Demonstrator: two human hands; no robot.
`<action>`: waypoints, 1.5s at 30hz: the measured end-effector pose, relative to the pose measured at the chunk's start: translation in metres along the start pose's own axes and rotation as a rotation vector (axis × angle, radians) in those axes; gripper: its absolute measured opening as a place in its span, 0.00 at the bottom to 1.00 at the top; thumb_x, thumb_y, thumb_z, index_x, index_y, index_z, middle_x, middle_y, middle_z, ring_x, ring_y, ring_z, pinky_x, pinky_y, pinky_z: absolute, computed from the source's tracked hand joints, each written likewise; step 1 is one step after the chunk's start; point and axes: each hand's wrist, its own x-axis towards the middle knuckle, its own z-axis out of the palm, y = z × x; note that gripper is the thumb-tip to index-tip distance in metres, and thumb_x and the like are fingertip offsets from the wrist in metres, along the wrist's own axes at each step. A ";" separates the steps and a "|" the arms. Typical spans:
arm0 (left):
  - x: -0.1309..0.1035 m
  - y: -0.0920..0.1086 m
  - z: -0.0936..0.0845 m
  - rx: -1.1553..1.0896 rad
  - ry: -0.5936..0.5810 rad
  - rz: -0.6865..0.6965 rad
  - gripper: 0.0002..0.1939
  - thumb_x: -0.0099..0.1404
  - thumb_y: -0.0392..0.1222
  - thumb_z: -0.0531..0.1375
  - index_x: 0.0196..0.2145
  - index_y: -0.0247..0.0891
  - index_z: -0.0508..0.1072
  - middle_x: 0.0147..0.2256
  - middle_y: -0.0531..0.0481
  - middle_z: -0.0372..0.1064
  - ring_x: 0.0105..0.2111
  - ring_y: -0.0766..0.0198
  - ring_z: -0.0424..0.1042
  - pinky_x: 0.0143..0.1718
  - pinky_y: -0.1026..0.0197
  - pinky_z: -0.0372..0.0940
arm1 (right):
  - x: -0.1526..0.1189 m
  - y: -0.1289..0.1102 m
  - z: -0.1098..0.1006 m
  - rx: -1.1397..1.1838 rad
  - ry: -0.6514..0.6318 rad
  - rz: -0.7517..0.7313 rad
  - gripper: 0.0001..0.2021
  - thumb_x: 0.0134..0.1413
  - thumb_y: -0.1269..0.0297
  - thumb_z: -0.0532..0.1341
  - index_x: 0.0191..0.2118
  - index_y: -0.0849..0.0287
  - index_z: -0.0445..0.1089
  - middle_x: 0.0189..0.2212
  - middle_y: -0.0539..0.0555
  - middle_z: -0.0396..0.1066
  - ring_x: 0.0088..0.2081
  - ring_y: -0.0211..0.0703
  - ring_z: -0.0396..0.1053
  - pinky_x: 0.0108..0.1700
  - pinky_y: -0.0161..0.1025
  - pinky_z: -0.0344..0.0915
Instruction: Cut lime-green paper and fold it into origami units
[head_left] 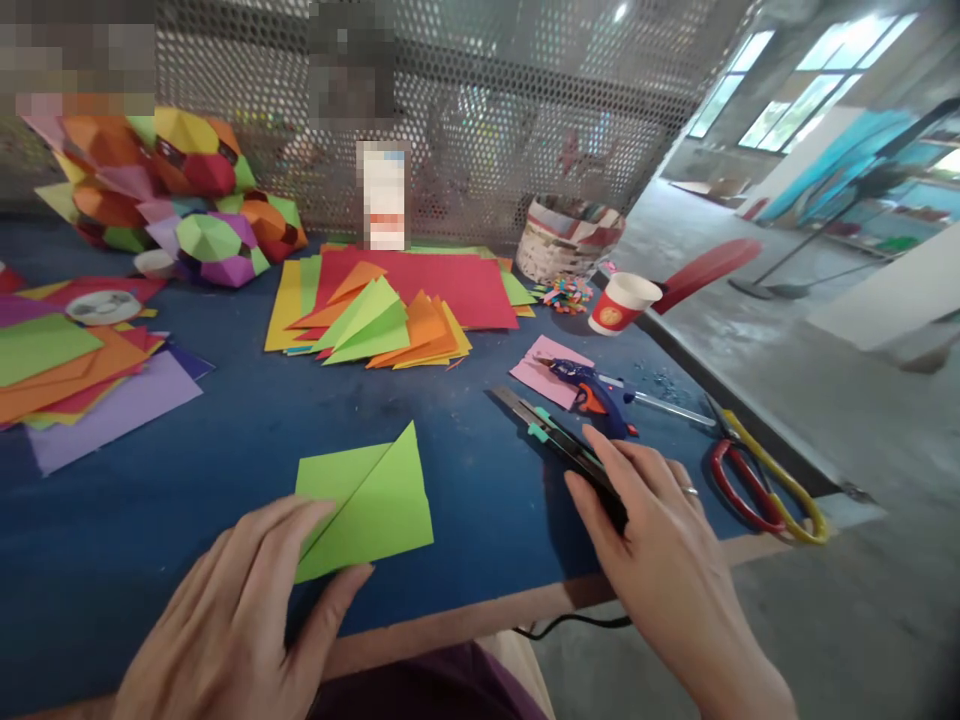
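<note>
Left hand [232,590]: thumb spread, we steady folded paper [390,510].
Right hand [667,540]: we pinch the cutter [571,450].
Blade [513,403]: bare; moving it calls for care.

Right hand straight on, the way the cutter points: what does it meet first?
Likely the orange and yellow folded papers beyond the cutter blade; how high the blade sits is unclear.

On my blue-topped table [480,440] lie a green folded sheet [382,500], a pink square [544,368] beneath the tip of a blue glue gun [592,385], and scissors [757,480] reaching over the right edge. Farther back sit the red sheet [450,285] atop other colored paper, a woven-looking basket [570,240], probably of rolled paper, and a red-and-white cup [622,303]. Faceted paper shapes [210,245] crowd the far left.
</note>
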 end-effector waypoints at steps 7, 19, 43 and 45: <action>0.033 0.008 0.003 -0.043 -0.139 0.002 0.26 0.71 0.59 0.54 0.60 0.44 0.60 0.45 0.44 0.73 0.41 0.51 0.77 0.39 0.51 0.73 | 0.003 0.007 0.012 0.033 -0.044 -0.010 0.22 0.69 0.57 0.55 0.62 0.63 0.65 0.44 0.61 0.72 0.45 0.56 0.70 0.46 0.53 0.71; 0.071 -0.001 -0.007 -0.471 -0.505 -0.214 0.24 0.63 0.54 0.61 0.54 0.45 0.68 0.35 0.53 0.79 0.34 0.56 0.78 0.35 0.59 0.73 | -0.007 0.000 -0.001 0.299 -0.035 -0.248 0.18 0.68 0.67 0.55 0.61 0.60 0.67 0.45 0.60 0.71 0.42 0.49 0.70 0.45 0.48 0.71; 0.094 -0.005 0.002 -0.104 -0.452 0.454 0.33 0.75 0.51 0.52 0.72 0.51 0.44 0.73 0.46 0.44 0.72 0.50 0.46 0.69 0.42 0.50 | 0.014 0.021 -0.015 0.265 -0.227 -0.500 0.20 0.65 0.72 0.56 0.60 0.55 0.71 0.46 0.60 0.73 0.43 0.48 0.71 0.45 0.47 0.73; 0.100 -0.008 0.002 -0.096 -0.576 0.518 0.31 0.77 0.51 0.47 0.73 0.49 0.44 0.73 0.48 0.45 0.72 0.51 0.44 0.70 0.42 0.46 | 0.020 0.023 -0.015 0.271 -0.255 -0.535 0.22 0.63 0.75 0.57 0.61 0.55 0.70 0.45 0.59 0.73 0.43 0.47 0.71 0.45 0.47 0.73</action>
